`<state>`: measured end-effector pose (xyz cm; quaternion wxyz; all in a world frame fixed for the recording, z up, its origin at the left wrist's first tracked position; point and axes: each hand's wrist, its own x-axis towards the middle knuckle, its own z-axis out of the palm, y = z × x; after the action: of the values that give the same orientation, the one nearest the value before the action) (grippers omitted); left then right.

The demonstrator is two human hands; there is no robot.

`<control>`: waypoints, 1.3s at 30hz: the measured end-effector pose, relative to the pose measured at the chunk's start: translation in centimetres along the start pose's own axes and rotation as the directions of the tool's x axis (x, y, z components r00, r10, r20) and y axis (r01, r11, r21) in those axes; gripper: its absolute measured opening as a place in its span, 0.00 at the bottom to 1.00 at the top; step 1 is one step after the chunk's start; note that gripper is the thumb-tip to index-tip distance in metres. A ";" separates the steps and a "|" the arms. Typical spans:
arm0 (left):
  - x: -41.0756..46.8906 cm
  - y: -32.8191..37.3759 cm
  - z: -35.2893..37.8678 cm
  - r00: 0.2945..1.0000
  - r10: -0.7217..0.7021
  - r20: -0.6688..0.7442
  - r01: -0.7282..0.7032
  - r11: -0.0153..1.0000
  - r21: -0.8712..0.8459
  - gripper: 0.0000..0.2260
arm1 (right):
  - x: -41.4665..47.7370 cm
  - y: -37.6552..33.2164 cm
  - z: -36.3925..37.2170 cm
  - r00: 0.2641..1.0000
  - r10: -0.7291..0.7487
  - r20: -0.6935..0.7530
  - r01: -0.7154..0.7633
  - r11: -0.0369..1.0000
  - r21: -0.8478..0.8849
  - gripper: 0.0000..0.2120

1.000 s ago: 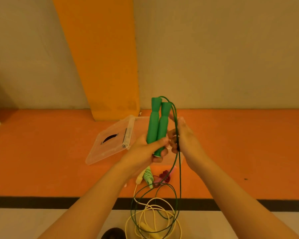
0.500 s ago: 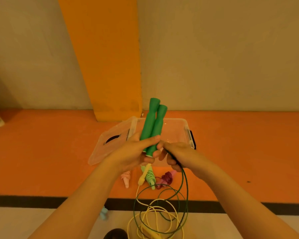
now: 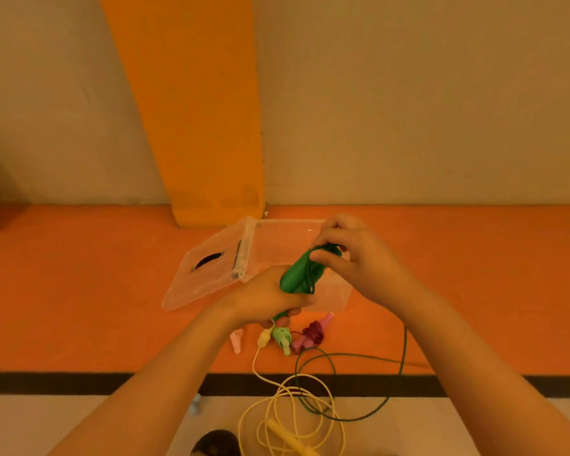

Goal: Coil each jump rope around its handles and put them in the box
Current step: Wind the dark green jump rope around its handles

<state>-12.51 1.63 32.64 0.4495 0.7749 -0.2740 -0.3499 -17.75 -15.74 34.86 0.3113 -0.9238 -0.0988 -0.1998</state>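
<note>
Green handles (image 3: 296, 274) in left hand (image 3: 266, 299), tips up-right; cord (image 3: 404, 343) in right hand (image 3: 354, 258)

I see a beige wall (image 3: 408, 93) ahead, with a wide orange band (image 3: 191, 110) running down it to an orange floor mat (image 3: 79, 291). A black stripe (image 3: 79, 384) edges the mat on my side, and pale flooring (image 3: 20, 422) lies below it. A dark rounded object (image 3: 216, 443), cut off at the bottom edge, sits on that flooring.
</note>
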 end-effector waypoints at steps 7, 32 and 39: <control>0.3 0.8 1.7 0.998 0.046 -0.033 -0.045 0.999 0.017 0.10 | 0.0 -0.7 -0.2 0.996 -0.085 -0.022 0.082 0.992 -0.095 0.13; -1.2 0.7 1.0 0.771 0.635 -0.051 -0.257 0.383 0.887 0.10 | -1.2 -1.1 -3.0 0.874 0.268 0.405 -0.432 0.809 0.399 0.06; -2.0 0.7 2.4 0.869 0.474 -0.142 -0.296 0.727 0.619 0.24 | -1.4 -1.1 -3.1 0.859 0.310 0.408 -0.479 0.768 0.425 0.04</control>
<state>-15.73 1.59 32.99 0.2906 0.8416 -0.4542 -0.0299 -20.29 -16.88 37.09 0.5607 -0.8262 0.0025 0.0543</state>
